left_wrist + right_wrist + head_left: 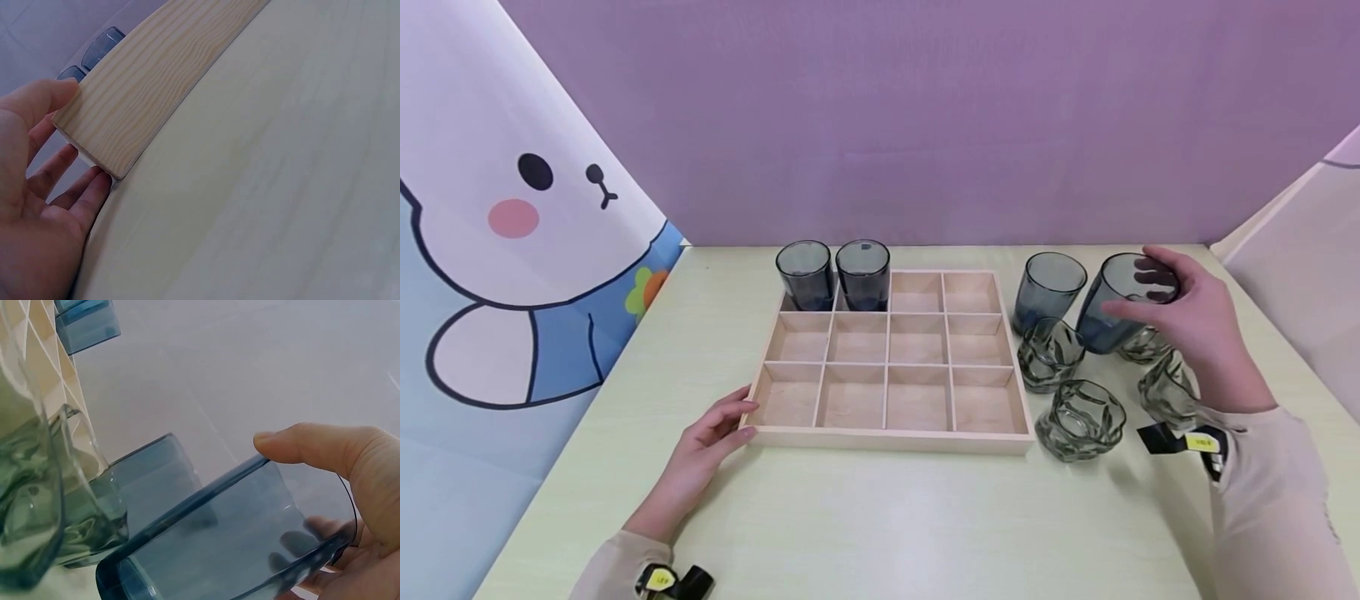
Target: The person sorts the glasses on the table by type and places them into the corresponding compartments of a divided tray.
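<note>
My right hand (1198, 321) grips a blue-grey glass tumbler (1102, 312) near its rim, thumb on one side and fingers on the other. The tumbler leans to one side; in the right wrist view the fingers show through its glass. My left hand (703, 446) holds the front left corner of a divided wooden tray (887, 440). In the left wrist view its thumb (62, 94) lies at the tray's upper edge and the other fingers bend against the side. Two matching tumblers, one (805, 279) beside another (863, 279), stand in the back row's left compartments.
Right of the tray stands another blue-grey tumbler (1051, 287). Several low, wavy greenish glasses are grouped there, including a front one (1081, 425), one by the tray's edge (1049, 358) and one near my right wrist (1167, 392). A purple wall (925, 125) rises behind the table.
</note>
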Available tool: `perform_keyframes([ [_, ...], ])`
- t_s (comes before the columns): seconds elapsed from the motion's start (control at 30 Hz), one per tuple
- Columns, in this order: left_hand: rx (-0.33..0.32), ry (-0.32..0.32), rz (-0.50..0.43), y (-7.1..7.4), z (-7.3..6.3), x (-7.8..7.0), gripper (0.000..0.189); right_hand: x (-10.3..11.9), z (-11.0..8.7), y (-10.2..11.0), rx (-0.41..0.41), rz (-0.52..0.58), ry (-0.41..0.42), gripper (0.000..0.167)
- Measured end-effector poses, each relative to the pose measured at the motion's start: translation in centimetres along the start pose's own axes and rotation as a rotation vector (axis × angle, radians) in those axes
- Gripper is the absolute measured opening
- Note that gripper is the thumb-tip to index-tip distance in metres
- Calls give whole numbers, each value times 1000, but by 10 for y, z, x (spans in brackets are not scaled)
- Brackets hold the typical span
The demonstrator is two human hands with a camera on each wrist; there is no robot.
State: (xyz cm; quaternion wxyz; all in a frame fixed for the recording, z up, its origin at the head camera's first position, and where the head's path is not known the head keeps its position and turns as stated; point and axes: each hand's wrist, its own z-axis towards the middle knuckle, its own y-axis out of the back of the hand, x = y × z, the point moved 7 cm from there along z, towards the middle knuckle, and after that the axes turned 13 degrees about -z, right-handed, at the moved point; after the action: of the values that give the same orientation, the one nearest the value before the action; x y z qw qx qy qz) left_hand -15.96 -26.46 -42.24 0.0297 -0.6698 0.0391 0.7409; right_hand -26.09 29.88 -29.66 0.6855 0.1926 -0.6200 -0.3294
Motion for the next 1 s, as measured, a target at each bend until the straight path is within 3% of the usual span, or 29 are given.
perform_keyframes([
  [0.5, 1, -4, 7, -1, -1, -1, 32, 23, -9, 14, -89, 17, 33, 86],
  [1.0, 0, 10, 21, -1, -3, 0, 32, 46, -10, 5, -92, 12, 79, 86],
])
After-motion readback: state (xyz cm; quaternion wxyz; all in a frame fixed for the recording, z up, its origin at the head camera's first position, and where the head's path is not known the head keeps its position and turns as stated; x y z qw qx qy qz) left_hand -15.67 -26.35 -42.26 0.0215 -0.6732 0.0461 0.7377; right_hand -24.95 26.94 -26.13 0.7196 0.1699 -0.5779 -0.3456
